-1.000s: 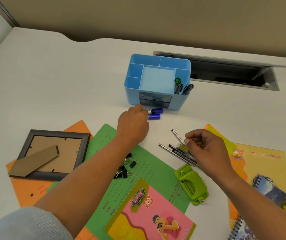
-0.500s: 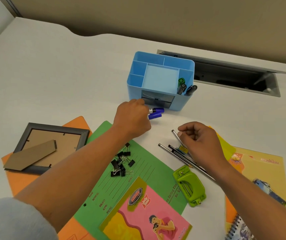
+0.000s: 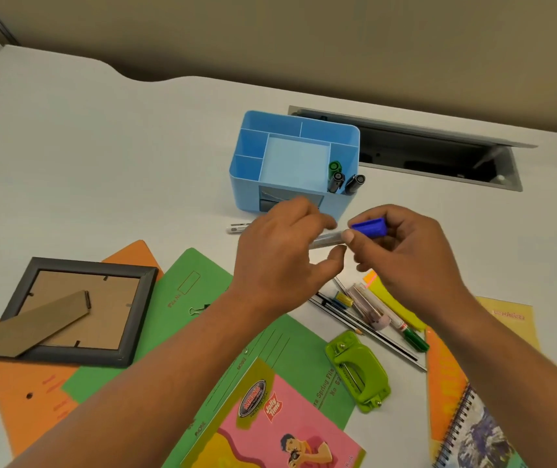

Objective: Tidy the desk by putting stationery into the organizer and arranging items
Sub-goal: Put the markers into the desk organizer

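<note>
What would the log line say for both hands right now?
left hand: holds clear pen barrel | right hand: pinches blue plastic cap | cap: off barrel | blue plastic organizer: behind hands

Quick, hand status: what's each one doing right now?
Left hand: closed, holding a pen by its barrel.
Right hand: closed, pinching a blue cap.

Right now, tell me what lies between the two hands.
In the head view, a pale pen barrel bridges the gap: the left hand grips it, and the right hand holds a blue cap near its end.
</note>
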{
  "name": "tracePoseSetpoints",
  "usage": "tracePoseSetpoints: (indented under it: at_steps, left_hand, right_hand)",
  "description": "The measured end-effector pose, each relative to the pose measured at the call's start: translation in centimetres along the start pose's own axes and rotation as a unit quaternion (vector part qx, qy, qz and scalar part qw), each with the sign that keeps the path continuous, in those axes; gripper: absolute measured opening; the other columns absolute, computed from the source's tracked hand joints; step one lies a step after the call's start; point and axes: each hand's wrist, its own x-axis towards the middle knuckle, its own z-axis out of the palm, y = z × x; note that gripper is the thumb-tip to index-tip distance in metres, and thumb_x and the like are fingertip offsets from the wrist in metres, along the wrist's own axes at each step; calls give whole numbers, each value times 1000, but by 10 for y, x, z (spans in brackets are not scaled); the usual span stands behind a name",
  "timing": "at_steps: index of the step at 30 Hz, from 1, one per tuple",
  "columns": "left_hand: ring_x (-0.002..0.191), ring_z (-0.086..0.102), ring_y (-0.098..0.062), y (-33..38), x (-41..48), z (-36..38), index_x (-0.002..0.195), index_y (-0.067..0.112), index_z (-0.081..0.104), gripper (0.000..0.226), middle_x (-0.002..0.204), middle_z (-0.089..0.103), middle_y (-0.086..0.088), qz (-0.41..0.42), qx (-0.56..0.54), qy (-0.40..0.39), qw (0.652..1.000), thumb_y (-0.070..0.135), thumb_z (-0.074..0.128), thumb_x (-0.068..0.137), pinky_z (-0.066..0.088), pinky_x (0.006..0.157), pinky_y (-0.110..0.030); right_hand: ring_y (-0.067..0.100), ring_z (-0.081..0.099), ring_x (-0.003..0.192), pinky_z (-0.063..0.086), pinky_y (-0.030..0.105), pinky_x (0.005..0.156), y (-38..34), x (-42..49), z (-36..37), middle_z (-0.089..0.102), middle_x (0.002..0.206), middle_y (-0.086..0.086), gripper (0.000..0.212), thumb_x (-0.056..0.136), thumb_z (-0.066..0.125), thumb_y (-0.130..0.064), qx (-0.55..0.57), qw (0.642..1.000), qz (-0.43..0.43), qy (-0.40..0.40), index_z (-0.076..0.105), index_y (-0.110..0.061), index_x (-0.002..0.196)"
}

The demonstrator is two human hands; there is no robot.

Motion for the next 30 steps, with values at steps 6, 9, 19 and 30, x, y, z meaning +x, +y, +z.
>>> tracePoseSetpoints:
  at_steps: [6, 9, 19, 30]
  left_hand:
    - [81, 55, -12, -25, -9, -2, 108, 22, 65, 31, 94, 62, 7, -105, 18, -43, 993, 41, 66, 84, 45, 62, -27]
    - [91, 58, -14, -43, -24, 5, 125, 25, 58, 46, 102, 61, 9, -149, 44, -105, 982, 41, 68, 83, 43, 69, -27]
    - [110, 51, -16, -60, -44, 20, 144, 26, 36, 74, 117, 57, 8, -215, 62, -159, 962, 42, 70, 81, 42, 85, -31]
    - [109, 53, -21, -72, -36, 20, 139, 21, 45, 65, 116, 60, 2, -212, 64, -153, 963, 38, 70, 82, 43, 85, -35]
  right_hand:
    - [14, 63, 68, 58, 43, 69, -39, 21, -56, 70, 85, -2, 17, 82, 70, -25, -33, 986, -140, 85, 69, -28, 99]
    - [14, 63, 72, 57, 32, 71, -52, 40, -80, 67, 86, -4, 18, 83, 67, -31, -64, 975, -176, 120, 67, -29, 101]
    - [1, 57, 61, 43, 5, 60, -23, 110, -72, 65, 77, -6, 16, 83, 71, -17, -257, 952, -164, 30, 70, -22, 99]
    - [18, 59, 86, 53, 37, 81, 10, 144, -37, 68, 103, -1, 21, 89, 66, -18, -408, 890, -161, -120, 67, -26, 108]
